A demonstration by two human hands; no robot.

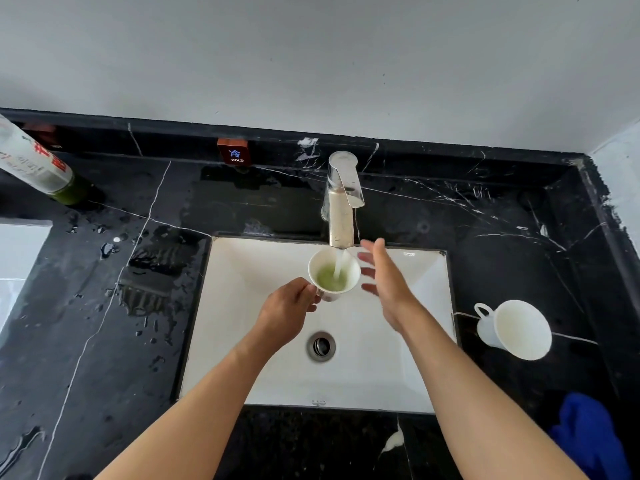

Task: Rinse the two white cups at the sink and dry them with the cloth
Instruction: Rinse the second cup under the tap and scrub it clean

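Note:
My left hand grips a white cup by its handle, holding it upright over the white sink. Water runs from the faucet into the cup, which holds greenish liquid. My right hand hovers just right of the cup with fingers spread, holding nothing. A second white cup stands on the black counter right of the sink, its handle pointing left. A blue cloth lies at the counter's near right corner.
The black marble counter is wet with puddles left of the sink. A bottle with green liquid stands at the far left. A small "COLD" sign leans on the backsplash. The drain sits mid-basin.

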